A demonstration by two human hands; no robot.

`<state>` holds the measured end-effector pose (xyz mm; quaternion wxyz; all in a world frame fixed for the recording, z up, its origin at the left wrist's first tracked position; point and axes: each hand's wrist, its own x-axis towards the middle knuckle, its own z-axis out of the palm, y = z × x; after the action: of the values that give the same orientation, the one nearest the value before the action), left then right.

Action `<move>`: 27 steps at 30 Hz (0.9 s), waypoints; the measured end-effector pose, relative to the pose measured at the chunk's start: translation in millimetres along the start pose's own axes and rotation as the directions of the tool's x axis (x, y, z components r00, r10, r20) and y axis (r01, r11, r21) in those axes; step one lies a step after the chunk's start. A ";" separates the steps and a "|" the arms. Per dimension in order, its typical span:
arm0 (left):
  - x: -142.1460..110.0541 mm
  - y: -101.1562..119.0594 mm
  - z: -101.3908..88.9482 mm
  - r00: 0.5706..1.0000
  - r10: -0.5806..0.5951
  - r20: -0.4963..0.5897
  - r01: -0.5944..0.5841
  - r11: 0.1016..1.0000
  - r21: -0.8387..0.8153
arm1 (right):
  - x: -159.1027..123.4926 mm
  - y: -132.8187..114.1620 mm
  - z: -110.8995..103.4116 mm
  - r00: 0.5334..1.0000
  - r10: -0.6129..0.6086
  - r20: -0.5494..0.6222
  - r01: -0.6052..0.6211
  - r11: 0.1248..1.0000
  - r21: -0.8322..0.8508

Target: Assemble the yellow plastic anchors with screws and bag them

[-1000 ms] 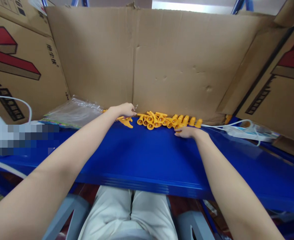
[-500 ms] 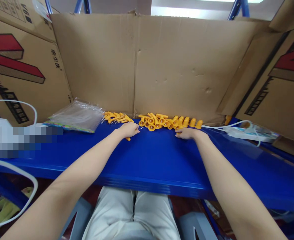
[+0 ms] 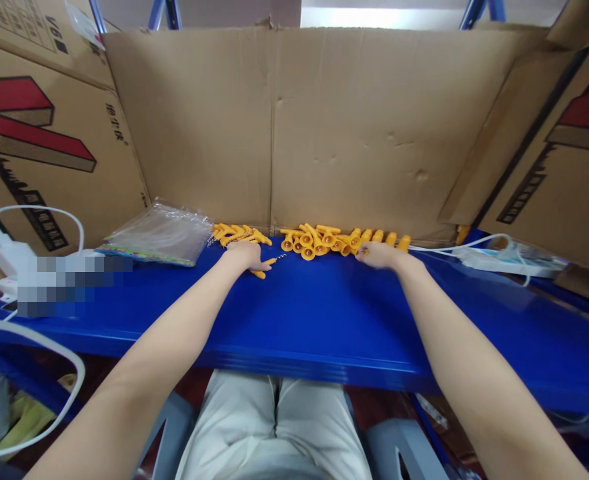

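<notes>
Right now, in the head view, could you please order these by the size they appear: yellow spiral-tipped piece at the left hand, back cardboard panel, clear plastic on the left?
1. Back cardboard panel
2. Clear plastic
3. Yellow spiral-tipped piece, partly covered by the left hand

The differences look plain.

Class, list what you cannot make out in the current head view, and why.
Head view: whether the right hand holds one of the yellow cups: too blurred and small.
Head view: part of the corkscrew: the left hand covers it.
Head view: part of the white device: pixel blocks mask it.
Head view: the rest of the left box: cut off by the picture's left edge.
</notes>
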<state>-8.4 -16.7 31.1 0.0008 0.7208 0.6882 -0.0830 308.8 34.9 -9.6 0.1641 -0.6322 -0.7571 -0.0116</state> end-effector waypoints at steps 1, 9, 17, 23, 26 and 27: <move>0.6 -0.4 0.3 0.998 0.030 0.060 -0.029 0.999 -0.014 | -3.0 -7.1 -5.0 0.995 0.063 0.076 -0.061 0.998 -0.031; 19.0 -0.3 17.9 0.961 0.212 -0.178 -0.218 0.976 -0.016 | -26.6 -58.0 -33.7 1.000 0.022 0.009 -0.022 0.999 0.048; 30.5 -6.4 24.4 0.867 0.366 -0.338 -0.444 0.875 -0.191 | -21.3 -74.6 -13.7 0.964 -0.259 -0.062 0.265 0.953 0.144; 35.9 -11.7 29.6 0.872 0.358 -0.334 -0.447 0.860 -0.246 | -16.9 -77.0 1.1 0.918 -0.386 -0.094 0.397 0.904 0.160; 37.1 -14.1 30.1 0.876 0.358 -0.323 -0.440 0.868 -0.232 | -18.3 -80.1 3.5 0.917 -0.386 -0.096 0.398 0.897 0.191; 37.2 -14.5 30.0 0.879 0.357 -0.315 -0.437 0.868 -0.236 | -18.6 -81.0 3.8 0.916 -0.389 -0.096 0.401 0.894 0.200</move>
<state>-24.8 17.5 -1.3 0.0369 0.8437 0.5219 0.1203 232.8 1.9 -2.7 0.2461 -0.4433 -0.8617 0.0204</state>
